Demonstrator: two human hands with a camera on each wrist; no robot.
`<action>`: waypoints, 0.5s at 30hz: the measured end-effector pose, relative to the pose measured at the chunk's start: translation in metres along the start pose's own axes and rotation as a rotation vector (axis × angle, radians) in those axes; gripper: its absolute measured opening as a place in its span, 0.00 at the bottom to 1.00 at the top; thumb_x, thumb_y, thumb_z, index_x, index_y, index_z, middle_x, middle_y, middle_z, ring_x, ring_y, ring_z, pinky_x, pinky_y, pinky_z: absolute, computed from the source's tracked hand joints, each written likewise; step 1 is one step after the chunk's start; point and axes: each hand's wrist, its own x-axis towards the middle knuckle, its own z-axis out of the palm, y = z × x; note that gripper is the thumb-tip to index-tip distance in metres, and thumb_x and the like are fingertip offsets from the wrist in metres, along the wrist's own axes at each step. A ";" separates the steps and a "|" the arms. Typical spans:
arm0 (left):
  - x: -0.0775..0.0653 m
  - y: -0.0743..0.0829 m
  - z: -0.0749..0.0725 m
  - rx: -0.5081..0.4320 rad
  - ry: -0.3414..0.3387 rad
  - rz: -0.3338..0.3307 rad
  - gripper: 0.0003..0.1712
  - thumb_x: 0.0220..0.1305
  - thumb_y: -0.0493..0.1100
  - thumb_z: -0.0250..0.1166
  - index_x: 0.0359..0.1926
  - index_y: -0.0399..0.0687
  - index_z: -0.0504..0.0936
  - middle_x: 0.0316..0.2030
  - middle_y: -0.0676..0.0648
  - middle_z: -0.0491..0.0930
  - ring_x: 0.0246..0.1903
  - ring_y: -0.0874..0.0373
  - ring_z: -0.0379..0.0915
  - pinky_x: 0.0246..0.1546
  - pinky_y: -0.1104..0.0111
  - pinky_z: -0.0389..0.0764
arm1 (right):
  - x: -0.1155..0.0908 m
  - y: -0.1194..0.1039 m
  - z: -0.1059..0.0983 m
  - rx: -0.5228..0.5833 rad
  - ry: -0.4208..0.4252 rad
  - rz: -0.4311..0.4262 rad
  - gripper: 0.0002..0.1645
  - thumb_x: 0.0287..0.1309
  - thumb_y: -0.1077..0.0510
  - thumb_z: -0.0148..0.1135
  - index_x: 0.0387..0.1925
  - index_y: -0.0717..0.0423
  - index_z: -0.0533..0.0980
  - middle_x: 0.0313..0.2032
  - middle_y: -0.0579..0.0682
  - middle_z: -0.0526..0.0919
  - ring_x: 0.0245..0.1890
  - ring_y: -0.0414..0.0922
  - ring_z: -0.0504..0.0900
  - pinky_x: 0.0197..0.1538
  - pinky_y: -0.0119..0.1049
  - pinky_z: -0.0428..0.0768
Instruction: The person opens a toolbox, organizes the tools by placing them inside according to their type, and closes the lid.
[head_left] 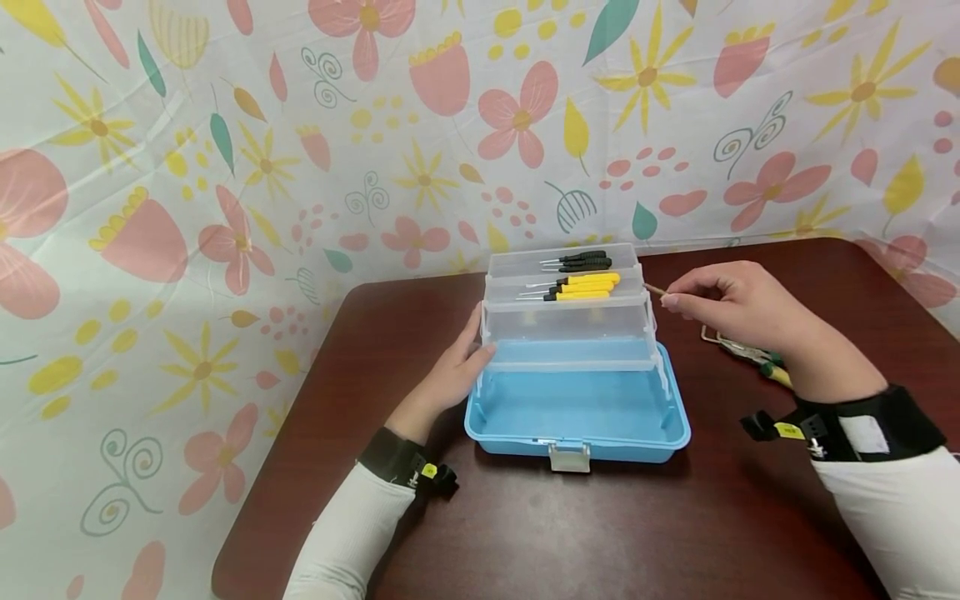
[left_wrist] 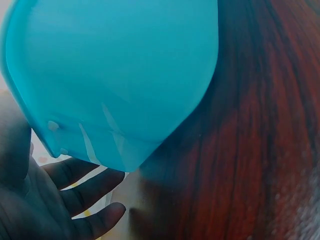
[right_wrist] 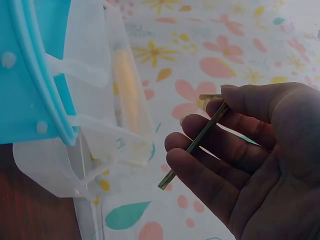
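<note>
A blue toolbox (head_left: pixel 577 408) stands unfolded on the table, its clear trays (head_left: pixel 566 323) tiered up behind the base. Several yellow-handled screwdrivers (head_left: pixel 588 285) and black-handled screwdrivers (head_left: pixel 577 265) lie in the upper trays. My left hand (head_left: pixel 453 367) rests at the toolbox's left side, thumb over the tray edge; in the left wrist view its fingers (left_wrist: pixel 95 192) reach loosely past the blue wall. Right of the trays, my right hand (head_left: pixel 738 300) pinches a thin brass-coloured hex key (right_wrist: pixel 200 137) between thumb and fingers, above the table.
Pliers (head_left: pixel 750 354) with green and yellow handles lie on the table beneath my right forearm, beside a pale bent piece (head_left: pixel 708 336). The dark wooden table (head_left: pixel 592 533) ends near a flowered cloth (head_left: pixel 420 125). A latch (head_left: pixel 570 458) hangs on the toolbox front.
</note>
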 end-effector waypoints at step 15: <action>0.000 -0.001 0.001 0.004 0.008 -0.013 0.41 0.79 0.61 0.50 0.78 0.89 0.34 0.80 0.51 0.55 0.70 0.47 0.70 0.63 0.42 0.77 | -0.002 -0.013 0.017 -0.043 -0.082 -0.136 0.05 0.65 0.57 0.69 0.40 0.45 0.88 0.29 0.38 0.85 0.25 0.36 0.73 0.29 0.31 0.71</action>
